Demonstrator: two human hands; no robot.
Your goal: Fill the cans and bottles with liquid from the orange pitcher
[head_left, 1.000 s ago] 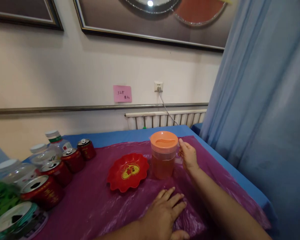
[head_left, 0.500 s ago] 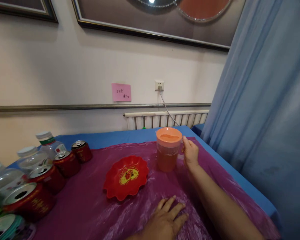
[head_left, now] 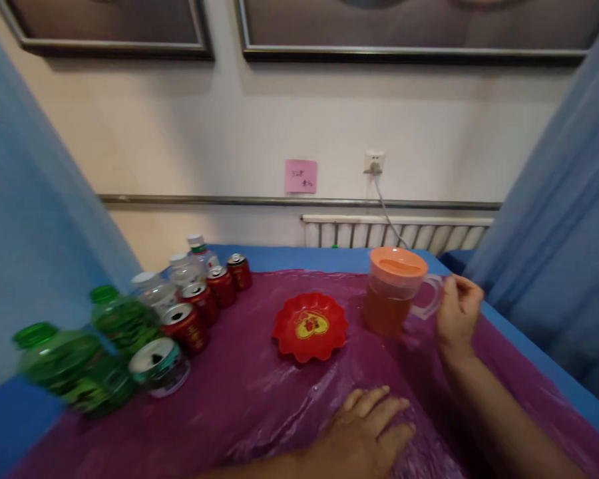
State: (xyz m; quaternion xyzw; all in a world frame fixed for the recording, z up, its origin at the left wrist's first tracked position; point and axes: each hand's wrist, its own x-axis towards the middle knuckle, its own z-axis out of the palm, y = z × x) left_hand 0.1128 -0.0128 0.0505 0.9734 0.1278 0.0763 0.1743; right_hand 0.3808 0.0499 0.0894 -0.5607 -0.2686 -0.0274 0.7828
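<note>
Just right of the orange-lidded pitcher (head_left: pixel 390 299), which is standing on purple sheeting (head_left: pixel 239 399), the right hand (head_left: pixel 459 318) is curling beside its handle, fingertip contact unclear; nearer than the pitcher, the left hand (head_left: pixel 367 429) is lying palm-down, fingers spreading apart.

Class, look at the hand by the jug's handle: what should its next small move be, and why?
Probably to ease the right hand back, clear of the handle: its fingers look curled beside the handle, not wrapped around it, and the jug appears to stand upright on the purple sheet, lid on.
</note>
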